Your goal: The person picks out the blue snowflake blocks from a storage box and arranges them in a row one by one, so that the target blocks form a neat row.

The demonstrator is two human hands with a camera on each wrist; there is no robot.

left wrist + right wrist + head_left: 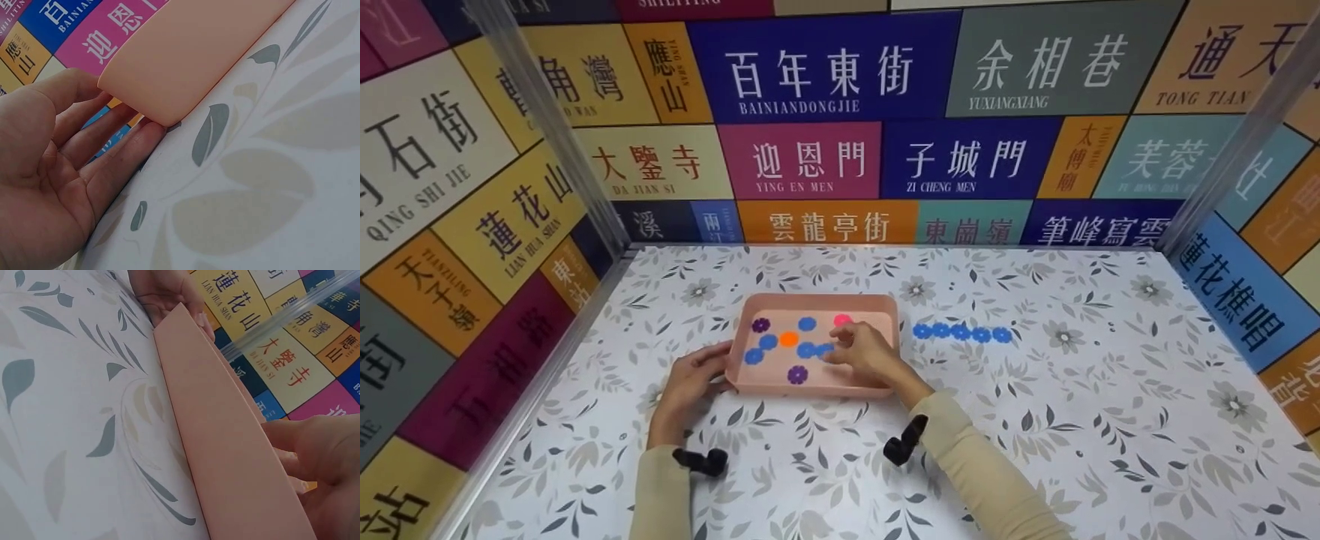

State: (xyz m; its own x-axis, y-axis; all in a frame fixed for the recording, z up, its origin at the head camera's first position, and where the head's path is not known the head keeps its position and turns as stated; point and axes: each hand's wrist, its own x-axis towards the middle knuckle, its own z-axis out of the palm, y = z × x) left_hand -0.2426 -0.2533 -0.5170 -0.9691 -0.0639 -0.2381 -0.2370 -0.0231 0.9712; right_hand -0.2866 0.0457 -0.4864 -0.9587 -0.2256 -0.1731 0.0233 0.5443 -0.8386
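A pink tray (pixel 817 388) lies on the table with several small flower-shaped pieces in it: blue pieces (pixel 807 324), purple pieces (pixel 797 374), an orange piece (pixel 788 340) and a pink piece (pixel 842 319). My left hand (pixel 694 382) touches the tray's left end, its fingers loosely extended against the corner in the left wrist view. Inside the tray's right half is my right hand (pixel 864 351), thumb and fingers apart, over a blue piece (pixel 825 351) that it partly hides. The tray wall blocks those fingertips in the right wrist view.
Right of the tray, several blue flower pieces (pixel 960 332) form a row on the table, side by side. A patterned cloth (pixel 810 480) with leaves and flowers covers the table. Panels with large lettering (pixel 825 71) stand behind and at both sides.
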